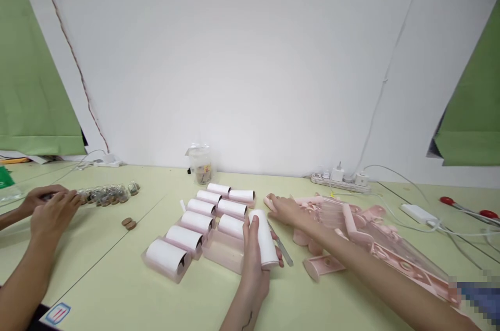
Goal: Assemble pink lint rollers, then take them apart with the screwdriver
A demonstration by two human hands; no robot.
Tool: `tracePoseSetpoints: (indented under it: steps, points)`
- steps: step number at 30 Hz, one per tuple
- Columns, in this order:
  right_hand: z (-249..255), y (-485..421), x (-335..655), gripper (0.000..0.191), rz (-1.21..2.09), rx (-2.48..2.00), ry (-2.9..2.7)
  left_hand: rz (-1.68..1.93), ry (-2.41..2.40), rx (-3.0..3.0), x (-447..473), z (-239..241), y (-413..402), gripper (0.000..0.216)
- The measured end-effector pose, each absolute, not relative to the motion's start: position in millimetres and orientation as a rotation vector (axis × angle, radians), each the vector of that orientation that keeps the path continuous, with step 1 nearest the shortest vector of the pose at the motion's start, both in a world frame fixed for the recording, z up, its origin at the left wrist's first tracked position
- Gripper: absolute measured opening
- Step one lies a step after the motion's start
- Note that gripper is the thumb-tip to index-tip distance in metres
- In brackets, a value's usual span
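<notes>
Upright and slightly tilted, a white cylinder [264, 238] is held in my left hand [253, 255], fingers wrapped round it. My right hand [286, 210] reaches over the pile of pink plastic parts [332, 216], its fingers closed on a small pink plastic part [269, 202] at the pile's left end. Left of my left hand, several white cylinders [184, 238] lie in clear pinkish trays [172, 272], dark marks at their ends. One tray compartment [222, 252] beside my left hand holds no cylinder. A thin grey metal strip [286, 253] lies just right of the held cylinder.
At the left, a co-worker's hands [54, 211] are by several small clear-domed objects [107, 194]. Brown discs [128, 224] lie nearby. A plastic bag [201, 164] stands by the wall. A power strip [339, 183], cables, a white adapter [420, 214] and red-handled tools [447, 201] are right.
</notes>
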State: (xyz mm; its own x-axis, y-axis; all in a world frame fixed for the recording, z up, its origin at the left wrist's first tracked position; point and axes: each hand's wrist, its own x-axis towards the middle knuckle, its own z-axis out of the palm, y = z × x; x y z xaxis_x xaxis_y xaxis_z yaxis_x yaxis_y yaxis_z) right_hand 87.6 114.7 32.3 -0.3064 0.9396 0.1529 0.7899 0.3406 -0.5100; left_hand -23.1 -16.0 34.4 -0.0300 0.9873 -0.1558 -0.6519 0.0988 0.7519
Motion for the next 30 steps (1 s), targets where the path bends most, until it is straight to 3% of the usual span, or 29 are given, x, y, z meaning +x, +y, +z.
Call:
tracePoseSetpoints:
  steps: [9,16,21,30]
  points:
    - [58,50,110,0.045,0.818,-1.289,-1.819,1.576,0.876,0.546,-19,40,-20,0.056]
    - [44,-30,90,0.032,1.123,-1.091,-1.518,1.519,0.819,0.556,-8,31,-26,0.055]
    - [31,-36,90,0.032,1.129,-1.116,-1.405,1.417,0.804,0.594,1,27,-35,0.056]
    - [15,-37,124,0.048,0.95,-1.158,-1.523,1.142,0.8,0.917,-8,32,-29,0.087]
